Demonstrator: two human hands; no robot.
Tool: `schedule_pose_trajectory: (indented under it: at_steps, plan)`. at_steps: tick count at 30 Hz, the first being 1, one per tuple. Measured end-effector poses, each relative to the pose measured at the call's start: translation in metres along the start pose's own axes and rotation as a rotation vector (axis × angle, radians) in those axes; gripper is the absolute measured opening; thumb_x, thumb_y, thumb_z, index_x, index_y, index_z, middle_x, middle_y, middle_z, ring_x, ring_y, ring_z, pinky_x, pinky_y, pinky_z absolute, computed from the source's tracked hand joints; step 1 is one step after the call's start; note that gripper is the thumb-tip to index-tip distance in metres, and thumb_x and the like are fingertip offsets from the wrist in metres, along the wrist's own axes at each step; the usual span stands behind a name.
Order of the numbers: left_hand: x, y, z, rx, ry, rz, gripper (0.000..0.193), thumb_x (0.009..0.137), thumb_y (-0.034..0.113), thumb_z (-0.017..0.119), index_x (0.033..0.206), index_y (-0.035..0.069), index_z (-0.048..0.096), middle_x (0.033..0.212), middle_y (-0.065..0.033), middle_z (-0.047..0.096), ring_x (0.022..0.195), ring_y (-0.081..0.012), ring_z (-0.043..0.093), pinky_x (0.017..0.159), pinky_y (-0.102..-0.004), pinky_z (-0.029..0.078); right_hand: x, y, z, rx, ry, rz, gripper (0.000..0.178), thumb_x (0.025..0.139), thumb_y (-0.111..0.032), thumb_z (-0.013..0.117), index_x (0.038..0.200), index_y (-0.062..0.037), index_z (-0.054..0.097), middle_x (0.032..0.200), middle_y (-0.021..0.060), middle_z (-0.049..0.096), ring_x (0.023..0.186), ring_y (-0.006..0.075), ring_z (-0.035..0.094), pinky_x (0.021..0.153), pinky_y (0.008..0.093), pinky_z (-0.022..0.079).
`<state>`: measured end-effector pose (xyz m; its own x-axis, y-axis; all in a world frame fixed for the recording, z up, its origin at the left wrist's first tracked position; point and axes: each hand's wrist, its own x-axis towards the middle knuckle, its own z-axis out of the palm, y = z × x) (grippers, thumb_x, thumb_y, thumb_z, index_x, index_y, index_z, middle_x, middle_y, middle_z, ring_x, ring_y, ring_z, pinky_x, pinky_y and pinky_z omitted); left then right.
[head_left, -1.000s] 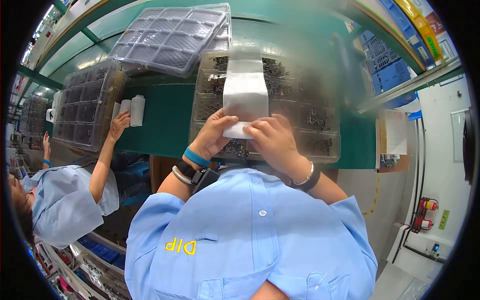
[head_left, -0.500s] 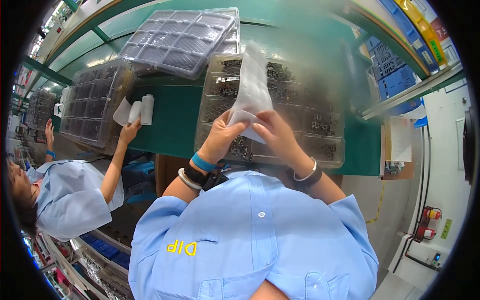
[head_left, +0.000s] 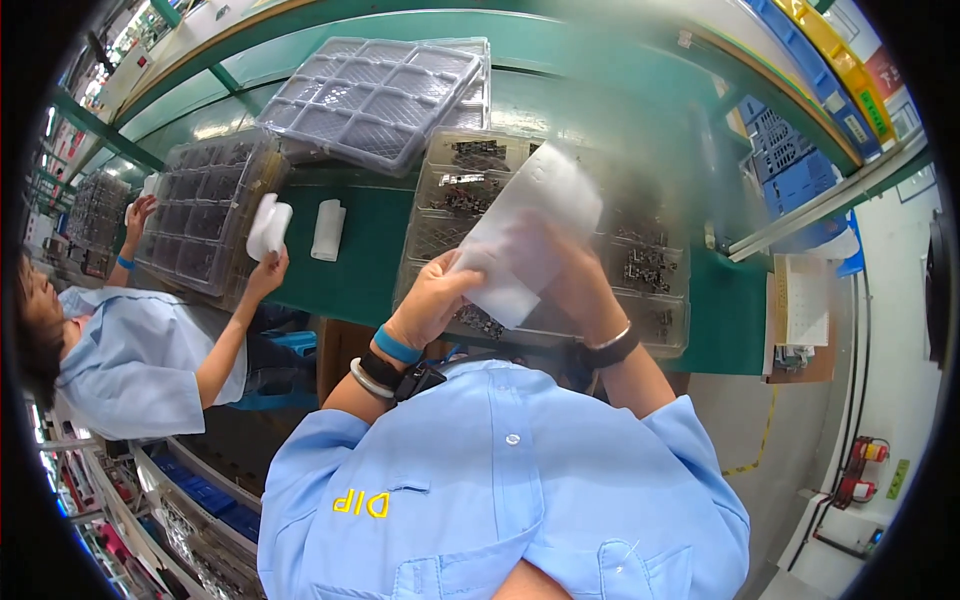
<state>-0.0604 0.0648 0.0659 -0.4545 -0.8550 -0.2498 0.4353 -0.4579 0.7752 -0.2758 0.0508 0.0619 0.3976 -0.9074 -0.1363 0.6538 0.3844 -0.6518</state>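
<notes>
Both hands grasp a white sheet [head_left: 525, 235]: the left hand [head_left: 432, 300] pinches its lower edge, the right hand [head_left: 578, 285] supports it behind. I think both edges should be held evenly above the clear compartment tray [head_left: 640, 265] on the green bench [head_left: 365, 250]. Farther, an empty grey tray [head_left: 370, 100]; blue bins [head_left: 785, 165] at the right.

Green workbench [head_left: 360, 240] runs the whole length here, with a green metal frame [head_left: 90, 120] overhead. Blue bins [head_left: 790, 165] sit stacked off to the right, past a white wall [head_left: 890, 330]. Pale floor with a yellow line [head_left: 745, 465] down below. Bright overhead lighting.
</notes>
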Motion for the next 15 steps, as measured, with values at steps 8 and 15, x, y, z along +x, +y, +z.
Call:
schedule_pose_trajectory:
  at_steps: [8, 15]
  plan:
    - [0.010, -0.033, -0.030, -0.348, -0.042, 0.110, 0.043, 0.089, 0.015, 0.062, 0.127, 0.001, 0.049, 0.120, -0.0100, 0.058, 0.111, -0.0203, 0.057, 0.095, -0.0354, 0.048, -0.018, 0.037, 0.035, -1.765, -0.234, -0.733, 0.044, 0.089, -0.021, 0.062, 0.128, -0.0034, 0.050, 0.120, 0.0128, 0.060, 0.109, 0.0279, 0.058, 0.094, 0.0368, 0.047]
    - [0.000, -0.020, -0.017, -0.191, -0.058, 0.137, 0.029, 0.093, 0.018, 0.057, 0.119, 0.007, 0.056, 0.115, -0.0042, 0.061, 0.105, -0.0178, 0.058, 0.089, -0.0349, 0.048, -0.004, 0.044, 0.011, -0.522, 0.046, -0.217, 0.039, 0.093, -0.019, 0.058, 0.128, -0.0013, 0.050, 0.120, 0.0117, 0.058, 0.109, 0.0194, 0.056, 0.091, 0.0329, 0.046]
